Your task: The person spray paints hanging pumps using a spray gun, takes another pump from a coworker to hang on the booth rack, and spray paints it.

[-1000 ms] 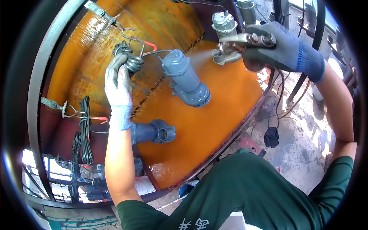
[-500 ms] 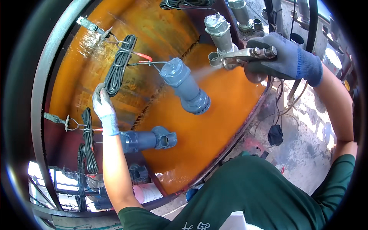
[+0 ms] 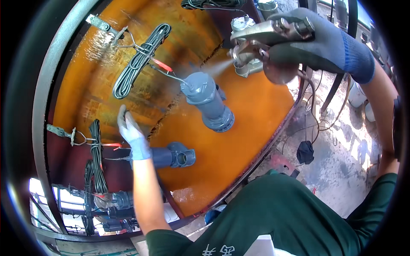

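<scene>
My right hand (image 3: 320,47), in a grey-blue glove, grips a metal spray gun (image 3: 254,36). A pale mist leaves its nozzle toward a blue-grey submersible pump (image 3: 204,96), which hangs tilted by its cable. Above that pump, a coiled black cable (image 3: 141,62) with a red-sleeved end hangs from a metal hook (image 3: 102,26). Just below the coil and apart from it, my gloved left hand (image 3: 131,131) is open, its fingers stretched out. Behind the left wrist a second blue-grey pump (image 3: 173,157) lies sideways, partly hidden by that arm.
An orange-coated curved booth (image 3: 239,158) backs the pumps, with a dark rim toward me. More coiled cables (image 3: 98,162) hang at the left by a curved metal frame (image 3: 40,106). Unpainted pumps (image 3: 245,64) stand at the far right. A hose (image 3: 315,113) trails to the concrete floor.
My left hand has let go of the cable coil and moved down and right. The coil and pump have turned. My right hand has raised the spray gun, still spraying.
</scene>
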A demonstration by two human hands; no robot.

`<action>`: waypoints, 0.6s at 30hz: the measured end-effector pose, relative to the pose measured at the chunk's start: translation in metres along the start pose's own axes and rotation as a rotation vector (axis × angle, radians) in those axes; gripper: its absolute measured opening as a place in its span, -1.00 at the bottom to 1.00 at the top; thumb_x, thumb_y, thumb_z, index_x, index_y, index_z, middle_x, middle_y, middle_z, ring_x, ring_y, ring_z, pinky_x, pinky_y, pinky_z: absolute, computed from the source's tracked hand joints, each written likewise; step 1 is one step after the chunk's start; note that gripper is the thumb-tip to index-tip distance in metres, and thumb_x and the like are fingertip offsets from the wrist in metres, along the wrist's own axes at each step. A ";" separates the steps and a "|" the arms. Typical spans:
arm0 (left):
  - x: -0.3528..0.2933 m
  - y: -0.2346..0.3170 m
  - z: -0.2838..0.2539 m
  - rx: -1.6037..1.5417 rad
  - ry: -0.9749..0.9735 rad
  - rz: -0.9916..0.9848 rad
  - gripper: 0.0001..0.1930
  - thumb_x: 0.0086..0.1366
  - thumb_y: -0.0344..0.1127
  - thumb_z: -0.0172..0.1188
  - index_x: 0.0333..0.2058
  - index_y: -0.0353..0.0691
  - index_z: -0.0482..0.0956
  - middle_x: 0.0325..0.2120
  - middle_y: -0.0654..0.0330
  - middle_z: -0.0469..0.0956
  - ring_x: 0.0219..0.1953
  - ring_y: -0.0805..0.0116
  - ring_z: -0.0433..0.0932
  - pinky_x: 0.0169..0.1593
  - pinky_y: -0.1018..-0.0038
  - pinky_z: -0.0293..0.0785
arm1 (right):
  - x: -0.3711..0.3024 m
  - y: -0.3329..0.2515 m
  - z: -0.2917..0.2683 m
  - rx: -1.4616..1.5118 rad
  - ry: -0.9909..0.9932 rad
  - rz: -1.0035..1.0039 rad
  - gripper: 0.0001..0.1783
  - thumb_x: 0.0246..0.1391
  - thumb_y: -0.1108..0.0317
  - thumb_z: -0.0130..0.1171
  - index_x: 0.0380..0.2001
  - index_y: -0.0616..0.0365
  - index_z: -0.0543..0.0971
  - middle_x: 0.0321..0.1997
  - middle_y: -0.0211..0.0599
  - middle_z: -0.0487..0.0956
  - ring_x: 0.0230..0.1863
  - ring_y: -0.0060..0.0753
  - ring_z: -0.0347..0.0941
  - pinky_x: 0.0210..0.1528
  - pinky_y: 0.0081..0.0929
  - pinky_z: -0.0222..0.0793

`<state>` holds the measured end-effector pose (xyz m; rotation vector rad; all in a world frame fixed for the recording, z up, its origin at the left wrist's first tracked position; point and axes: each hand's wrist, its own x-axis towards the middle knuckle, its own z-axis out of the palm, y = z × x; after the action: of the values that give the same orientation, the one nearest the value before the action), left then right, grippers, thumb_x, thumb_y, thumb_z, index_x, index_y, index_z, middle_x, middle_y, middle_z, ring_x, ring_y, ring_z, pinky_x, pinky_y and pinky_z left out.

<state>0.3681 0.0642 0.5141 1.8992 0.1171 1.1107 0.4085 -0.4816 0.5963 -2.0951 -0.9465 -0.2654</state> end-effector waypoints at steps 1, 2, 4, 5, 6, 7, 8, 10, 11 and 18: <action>-0.033 -0.009 -0.008 0.132 -0.095 0.186 -0.59 0.54 -0.31 0.01 0.22 -0.46 0.43 0.19 -0.08 0.48 0.26 0.18 0.43 0.37 0.29 0.27 | 0.001 -0.011 -0.001 -0.110 -0.061 0.039 -0.33 0.14 0.11 0.46 0.22 0.21 0.50 -0.03 -0.16 0.62 -0.06 -0.32 0.61 0.04 -0.34 0.56; -0.060 -0.028 -0.006 0.098 -0.066 0.113 -0.62 0.52 -0.33 0.02 0.18 -0.46 0.47 0.14 -0.07 0.52 0.21 0.16 0.47 0.34 0.27 0.32 | 0.002 -0.025 -0.002 -0.228 -0.127 0.073 -0.31 0.11 0.09 0.48 0.22 0.21 0.52 -0.03 -0.12 0.62 -0.05 -0.27 0.61 0.05 -0.31 0.55; -0.131 -0.065 -0.007 0.188 -0.123 0.080 -0.66 0.48 -0.34 0.05 0.10 -0.43 0.51 0.05 -0.03 0.57 0.12 0.15 0.52 0.27 0.24 0.38 | 0.007 -0.043 -0.003 -0.335 -0.229 0.108 -0.31 0.08 0.09 0.50 0.20 0.22 0.54 -0.05 -0.08 0.63 -0.05 -0.22 0.62 0.06 -0.29 0.53; -0.164 -0.111 -0.025 0.282 -0.272 0.010 -0.67 0.49 -0.32 0.05 0.09 -0.42 0.53 0.05 -0.01 0.56 0.10 0.18 0.52 0.25 0.26 0.40 | 0.010 -0.038 0.003 -0.284 -0.148 0.059 -0.33 0.08 0.11 0.50 0.18 0.23 0.55 -0.06 -0.08 0.63 -0.06 -0.22 0.62 0.07 -0.29 0.53; -0.223 -0.156 -0.029 -0.112 -0.030 -0.264 -0.69 0.50 -0.34 0.03 0.07 -0.44 0.54 0.02 0.01 0.58 0.06 0.22 0.54 0.22 0.28 0.43 | 0.014 -0.033 0.010 -0.219 -0.038 0.009 -0.36 0.08 0.13 0.50 0.15 0.24 0.57 -0.08 -0.08 0.64 -0.07 -0.22 0.62 0.07 -0.29 0.53; -0.269 -0.140 -0.033 -0.053 0.129 -0.539 -0.69 0.52 -0.36 0.00 0.06 -0.45 0.55 0.00 0.02 0.60 0.05 0.24 0.55 0.20 0.31 0.45 | 0.030 -0.027 0.024 -0.140 0.005 0.022 -0.38 0.08 0.16 0.50 0.13 0.26 0.58 -0.10 -0.09 0.64 -0.08 -0.23 0.62 0.07 -0.29 0.53; -0.311 -0.193 -0.046 0.092 -0.048 -0.504 -0.69 0.53 -0.38 -0.03 0.08 -0.46 0.54 0.01 0.01 0.60 0.06 0.20 0.57 0.20 0.29 0.47 | 0.024 -0.053 0.010 0.067 -0.095 0.223 -0.40 0.10 0.17 0.49 0.14 0.24 0.58 -0.10 -0.12 0.65 -0.08 -0.27 0.62 0.06 -0.32 0.54; -0.401 -0.255 -0.073 0.214 -0.094 -0.733 -0.75 0.48 -0.40 0.00 -0.11 -0.46 0.62 -0.14 -0.06 0.66 -0.08 0.14 0.64 0.05 0.31 0.53 | 0.022 -0.038 0.015 -0.074 -0.032 0.022 -0.43 0.12 0.17 0.47 0.12 0.20 0.59 -0.12 -0.17 0.66 -0.14 -0.30 0.63 -0.01 -0.33 0.56; -0.422 -0.224 -0.070 0.312 -0.249 -0.714 -0.73 0.46 -0.39 0.00 -0.19 -0.47 0.64 -0.22 -0.09 0.68 -0.15 0.13 0.65 -0.03 0.27 0.54 | 0.010 -0.030 0.023 -0.188 -0.003 -0.017 -0.44 0.11 0.16 0.47 0.11 0.19 0.60 -0.13 -0.15 0.65 -0.16 -0.27 0.63 -0.04 -0.32 0.57; -0.613 -0.283 -0.200 0.739 -0.284 -0.992 -0.67 0.34 -0.21 0.08 -0.16 -0.33 0.71 -0.15 -0.20 0.69 -0.06 -0.22 0.63 0.10 0.12 0.52 | 0.052 -0.050 0.050 -0.109 -0.022 -0.118 -0.59 0.16 0.17 0.42 -0.05 0.22 0.63 -0.31 -0.19 0.67 -0.31 -0.41 0.62 -0.18 -0.40 0.57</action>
<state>-0.0467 0.0669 -0.0544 2.1433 1.2911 0.0896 0.4030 -0.3968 0.6180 -2.1479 -1.0925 -0.3622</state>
